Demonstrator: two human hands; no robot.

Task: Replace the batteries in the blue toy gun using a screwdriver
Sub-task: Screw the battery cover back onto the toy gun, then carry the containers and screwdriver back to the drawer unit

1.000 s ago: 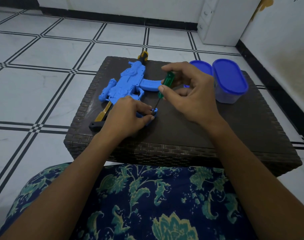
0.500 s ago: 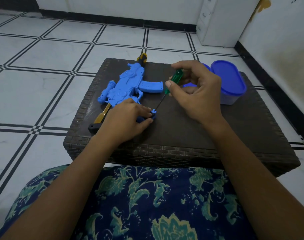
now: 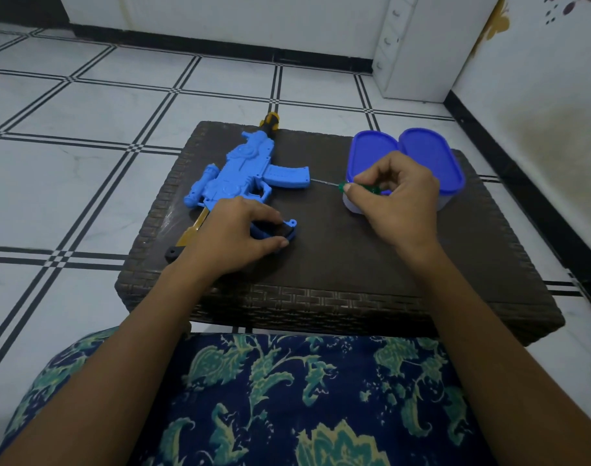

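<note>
The blue toy gun lies on its side on the dark woven table, its yellow and black stock pointing toward me. My left hand curls over the gun's grip, whose dark compartment shows between thumb and fingers. My right hand holds the green-handled screwdriver lying nearly flat, in front of the containers. Its thin metal shaft points left toward the gun's magazine and is clear of the grip.
Two clear containers with blue lids stand at the table's back right, just behind my right hand. White tiled floor surrounds the table. A white cabinet and a wall rise at the right. My patterned clothing fills the bottom of the view.
My right hand has lifted the screwdriver away from the grip and carried it right, toward the containers, laying it nearly flat. My left hand stays on the grip.
</note>
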